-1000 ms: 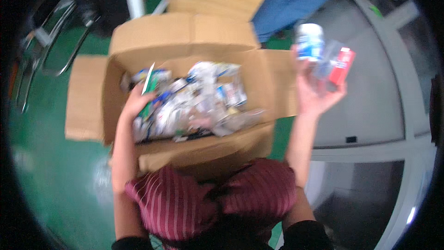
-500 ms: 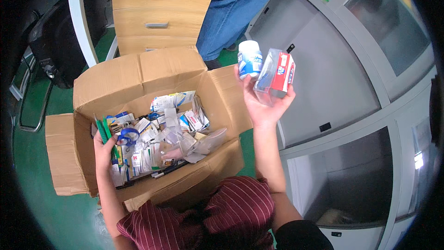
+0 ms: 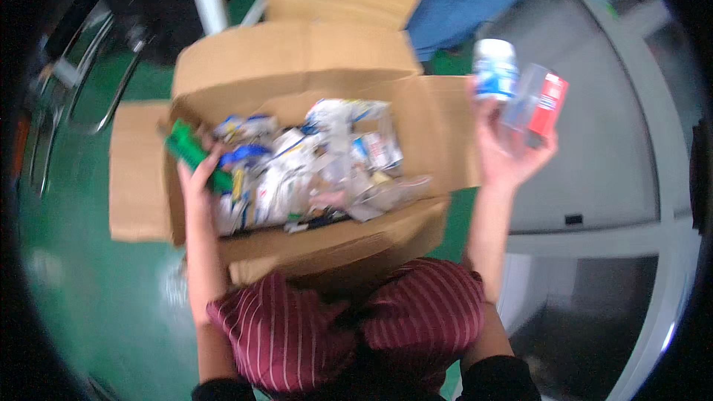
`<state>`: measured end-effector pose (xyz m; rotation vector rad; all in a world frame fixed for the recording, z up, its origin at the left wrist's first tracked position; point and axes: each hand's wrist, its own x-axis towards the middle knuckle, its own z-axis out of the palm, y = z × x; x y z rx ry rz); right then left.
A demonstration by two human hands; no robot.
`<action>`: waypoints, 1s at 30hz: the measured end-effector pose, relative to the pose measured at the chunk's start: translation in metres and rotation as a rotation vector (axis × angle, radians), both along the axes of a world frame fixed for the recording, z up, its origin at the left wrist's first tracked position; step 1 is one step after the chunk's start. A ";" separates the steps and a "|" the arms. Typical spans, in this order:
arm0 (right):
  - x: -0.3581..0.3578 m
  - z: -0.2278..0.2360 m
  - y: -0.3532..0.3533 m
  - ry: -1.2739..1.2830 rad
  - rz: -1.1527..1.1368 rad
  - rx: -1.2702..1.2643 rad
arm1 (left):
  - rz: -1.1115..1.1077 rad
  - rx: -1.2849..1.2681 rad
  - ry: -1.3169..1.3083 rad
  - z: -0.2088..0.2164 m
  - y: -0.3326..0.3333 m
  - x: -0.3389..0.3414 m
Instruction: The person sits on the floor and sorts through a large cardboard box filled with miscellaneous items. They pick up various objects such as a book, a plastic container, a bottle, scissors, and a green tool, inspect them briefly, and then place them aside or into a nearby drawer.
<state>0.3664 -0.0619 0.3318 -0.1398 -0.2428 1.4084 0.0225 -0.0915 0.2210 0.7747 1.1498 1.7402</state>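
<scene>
My right hand [image 3: 512, 154] is raised beyond the right flap of the cardboard box [image 3: 297, 56], gripping two things side by side. They are a white bottle with a blue label [image 3: 495, 74] and a clear plastic case with a red printed panel [image 3: 548, 102]. At the left end of the box my left hand [image 3: 197, 178] is closed round a long green object [image 3: 186, 147], whose exact kind is blurred. A blue looped item [image 3: 245, 154] lies close to those fingertips. Small packets [image 3: 282, 178], cards and clear plastic pouches [image 3: 390, 191] fill the box.
A wooden drawer unit [image 3: 349, 4] stands behind the box, with another person's jeans-clad leg [image 3: 475, 0] beside it. Grey cabinet doors [image 3: 594, 119] line the right side. A metal chair frame [image 3: 122, 96] is at the far left, on a green floor [image 3: 96, 297].
The view has shifted, so the box and both hands sit farther right and higher in the picture. The green object shows a broader face now. Both hands keep their hold.
</scene>
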 end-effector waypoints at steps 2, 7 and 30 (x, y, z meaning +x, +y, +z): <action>0.007 -0.004 -0.004 -0.043 0.002 0.048 | -0.152 0.102 -0.079 -0.007 0.006 -0.004; 0.004 -0.016 -0.005 -0.003 0.050 0.072 | -0.236 0.199 -0.155 -0.017 0.009 -0.025; 0.019 -0.038 0.008 0.002 0.058 0.021 | -0.515 -0.375 1.266 -0.095 0.029 0.028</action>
